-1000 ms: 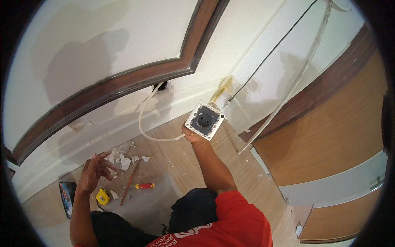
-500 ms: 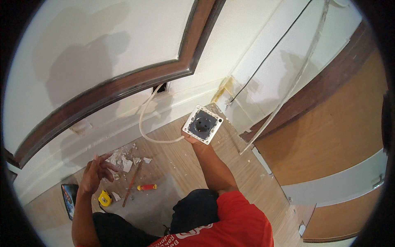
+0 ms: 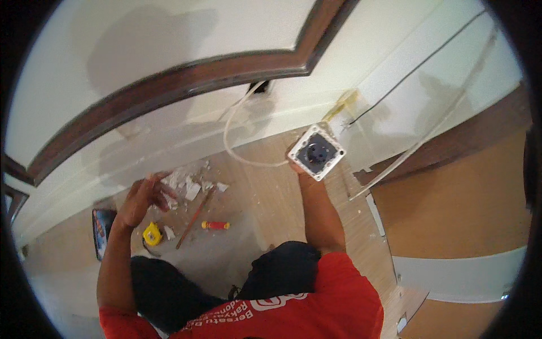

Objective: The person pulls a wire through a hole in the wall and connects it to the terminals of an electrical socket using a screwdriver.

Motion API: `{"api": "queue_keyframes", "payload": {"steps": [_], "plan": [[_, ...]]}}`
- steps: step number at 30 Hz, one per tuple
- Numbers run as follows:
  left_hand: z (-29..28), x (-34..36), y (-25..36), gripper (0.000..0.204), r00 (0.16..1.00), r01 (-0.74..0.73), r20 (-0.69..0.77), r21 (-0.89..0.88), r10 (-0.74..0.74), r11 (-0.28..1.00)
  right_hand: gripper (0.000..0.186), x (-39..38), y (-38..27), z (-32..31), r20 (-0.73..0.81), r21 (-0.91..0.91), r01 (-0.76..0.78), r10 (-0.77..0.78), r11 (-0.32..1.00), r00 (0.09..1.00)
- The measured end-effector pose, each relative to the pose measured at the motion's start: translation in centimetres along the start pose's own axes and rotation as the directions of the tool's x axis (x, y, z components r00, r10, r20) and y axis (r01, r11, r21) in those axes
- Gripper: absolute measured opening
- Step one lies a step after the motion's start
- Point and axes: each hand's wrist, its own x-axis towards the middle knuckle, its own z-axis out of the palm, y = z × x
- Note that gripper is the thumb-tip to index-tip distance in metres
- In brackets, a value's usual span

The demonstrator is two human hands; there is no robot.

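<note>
My right hand (image 3: 297, 168) has a closed grip on the lower edge of a square white socket plate (image 3: 316, 152) with a dark round insert, held up off the floor and close to the white skirting board (image 3: 186, 148). A white cable (image 3: 234, 138) runs away from the plate on its left, loops over the wooden floor (image 3: 271, 192) and climbs to a dark hole in the wall (image 3: 258, 87) above and left of the grip.

My left hand (image 3: 141, 198) is open, fingers spread, holding nothing. It hovers well to the left of the plate, just over a scatter of white plaster fragments (image 3: 189, 183). Below it lie a yellow tape measure (image 3: 151, 234), a long thin brown tool (image 3: 195, 218) and a red-and-yellow screwdriver (image 3: 216, 225); a dark flat device (image 3: 103, 229) lies further left.

Risks, as I judge them:
- The plate is pinched at one edge only. A slack grip would let it swing or drop on its cable, straining the connections behind it.
- Whether the cable is live cannot be told from here. If it is, contact with the back of the plate is a shock hazard.
- The cable loop lies on the floor between my knees and the wall; a shifted leg could snag it and jerk the plate from my grip.
- The plaster fragments near my open hand may be sharp.
- The loose tools could roll underfoot.
</note>
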Motion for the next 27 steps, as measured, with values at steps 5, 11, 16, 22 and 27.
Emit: {"api": "queue_keyframes", "payload": {"steps": [5, 11, 16, 22, 27], "plan": [[-1.3, -0.6, 0.8, 0.065, 0.992, 0.04, -0.119, 0.067, -0.032, 0.997, 0.056, -0.9, 0.1, 0.1, -0.15, -0.114, -0.027, 0.01, 0.993, 0.989], [-0.7, 0.2, 1.2, 0.06, 0.987, 0.026, -0.159, 0.122, -0.006, 0.992, 0.028, -1.0, -0.3, 2.4, -0.486, -0.378, -0.246, 0.034, 0.892, 0.873], [-0.4, 0.1, 0.3, 0.062, 0.986, 0.021, -0.167, 0.107, -0.003, 0.994, 0.024, 3.6, 4.7, 12.4, -0.289, -0.571, -0.456, 0.353, 0.683, 0.89], [0.2, 0.4, 0.4, 0.061, 0.99, 0.011, -0.143, 0.077, 0.001, 0.997, 0.033, 3.0, 5.5, 12.8, -0.293, -0.693, -0.427, 0.313, 0.581, 0.903], [1.1, 0.1, 1.2, 0.059, 0.994, 0.01, -0.105, 0.066, -0.003, 0.998, 0.032, 3.2, 7.0, 13.5, -0.325, -0.69, -0.412, 0.254, 0.595, 0.911]]}}
